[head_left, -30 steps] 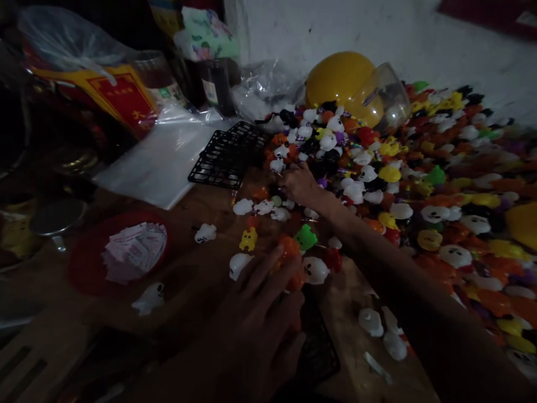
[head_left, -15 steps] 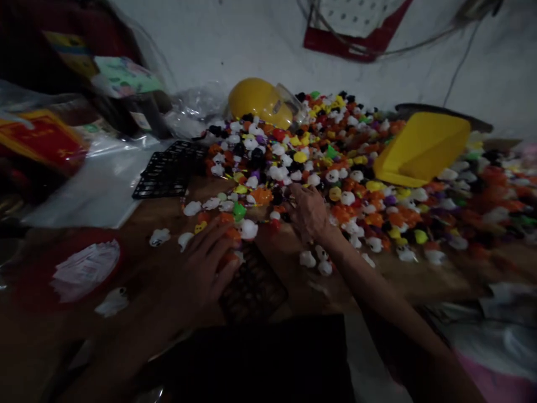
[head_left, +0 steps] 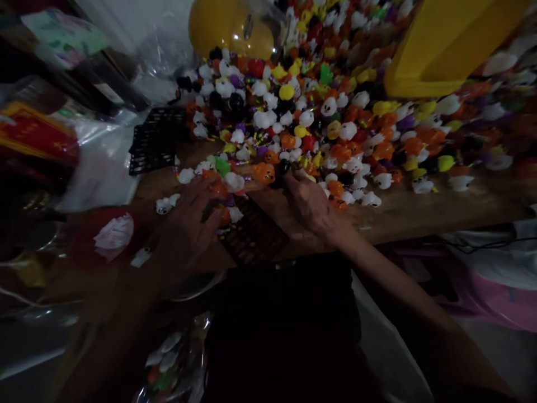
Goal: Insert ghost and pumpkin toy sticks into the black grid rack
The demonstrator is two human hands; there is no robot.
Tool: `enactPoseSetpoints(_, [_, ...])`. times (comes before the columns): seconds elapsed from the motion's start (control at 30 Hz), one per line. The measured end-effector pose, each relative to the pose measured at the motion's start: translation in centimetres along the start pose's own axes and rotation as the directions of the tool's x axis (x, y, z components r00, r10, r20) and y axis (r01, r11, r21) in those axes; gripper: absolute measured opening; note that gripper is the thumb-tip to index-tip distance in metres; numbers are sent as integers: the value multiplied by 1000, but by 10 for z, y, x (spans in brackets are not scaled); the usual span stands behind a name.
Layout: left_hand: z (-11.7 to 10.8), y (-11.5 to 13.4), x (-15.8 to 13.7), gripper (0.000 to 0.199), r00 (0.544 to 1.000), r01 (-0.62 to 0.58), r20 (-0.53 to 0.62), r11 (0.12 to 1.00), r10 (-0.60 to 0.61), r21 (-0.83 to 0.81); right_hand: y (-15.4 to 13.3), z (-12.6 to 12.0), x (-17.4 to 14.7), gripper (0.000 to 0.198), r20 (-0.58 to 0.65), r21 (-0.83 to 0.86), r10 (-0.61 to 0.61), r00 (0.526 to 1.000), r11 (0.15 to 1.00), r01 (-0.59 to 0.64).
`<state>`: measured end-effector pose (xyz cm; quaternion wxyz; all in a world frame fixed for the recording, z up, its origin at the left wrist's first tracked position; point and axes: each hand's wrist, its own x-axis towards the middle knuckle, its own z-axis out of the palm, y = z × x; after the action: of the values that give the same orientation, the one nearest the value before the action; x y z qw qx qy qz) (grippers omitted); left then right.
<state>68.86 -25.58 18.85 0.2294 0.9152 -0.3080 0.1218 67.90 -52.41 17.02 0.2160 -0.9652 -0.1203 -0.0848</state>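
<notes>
Step in hand looks like hand-picking toys (head_left: 265,174): right grip (head_left: 308,201) at the near edge of the pile (head_left: 347,131), left grip (head_left: 184,221) at a smaller group nearby. Right fingers curled in, tips just beside a black toy (head_left: 284,166); can't tell if it's pinched. Left fingers part-spread around orange toys (head_left: 225,216) at the edge of a black mesh (head_left: 258,235); too dark to tell if anything's held. Next move, my read: needs a clean fingertip pinch on one piece without dragging the crowded neighbours. Toys look like glossy moulded plastic, rounded, mostly white, orange, yellow, black; many whites have dark face marks. All on the desk (head_left: 403,215), pile running back and right.
</notes>
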Motion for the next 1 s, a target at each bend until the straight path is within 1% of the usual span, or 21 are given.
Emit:
enactPoseSetpoints(0.07, [-2, 2, 1, 26, 1000, 23, 17, 1000, -23, 0, -4, 9, -8, 27, -17, 126, -15, 1000, 992, 17])
enactPoseSetpoints(0.13, [-3, 3, 2, 27, 997, 52, 48, 999, -53, 9, -8, 19, -16, 19, -45, 280, 21, 999, 960, -7])
enactPoseSetpoints(0.2, [-3, 2, 3, 28, 996, 55, 70, 998, -56, 14, -12, 32, -22, 14, -82, 451, 72, 994, 892, -27])
enactPoseSetpoints(0.27, [-2, -1, 3, 27, 998, 27, 57, 1000, -28, 13, -16, 47, -23, 15, -118, 591, 103, 988, 807, -13])
enactPoseSetpoints(0.3, [-2, -2, 3, 27, 999, 9, 48, 1000, -10, 15, -19, 55, -23, 16, -126, 641, 112, 986, 768, -6])
enactPoseSetpoints(0.37, [-1, -4, 3, 26, 999, 1, 43, 1000, -2, 21, -26, 68, -19, 18, -102, 716, 127, 987, 698, -16])
enactPoseSetpoints(0.43, [0, -5, 3, 27, 999, 10, 45, 1000, -10, 16, -33, 78, -14, 19, -48, 770, 157, 986, 635, -63])
enactPoseSetpoints(0.5, [-1, -4, 3, 28, 998, 34, 52, 999, -34, 4, -39, 85, -9, 18, -7, 792, 189, 982, 600, -110])
enactPoseSetpoints(0.63, [-2, -2, 4, 28, 996, 60, 68, 998, -59, -20, -41, 93, -4, 21, -13, 789, 205, 979, 603, -116])
enactPoseSetpoints(0.8, [0, -3, 4, 36, 999, 17, 40, 999, -16, -28, -39, 101, -3, 28, -73, 807, 264, 962, 582, -99])
enactPoseSetpoints(0.9, [-1, -2, 4, 43, 996, 61, 72, 997, -58, -37, -39, 106, -4, 28, -77, 784, 277, 958, 610, -113])
enactPoseSetpoints(1.0, [-4, 2, 6, 48, 981, 145, 130, 989, -141, -27, -40, 107, -5, 27, -96, 731, 269, 958, 673, -115])
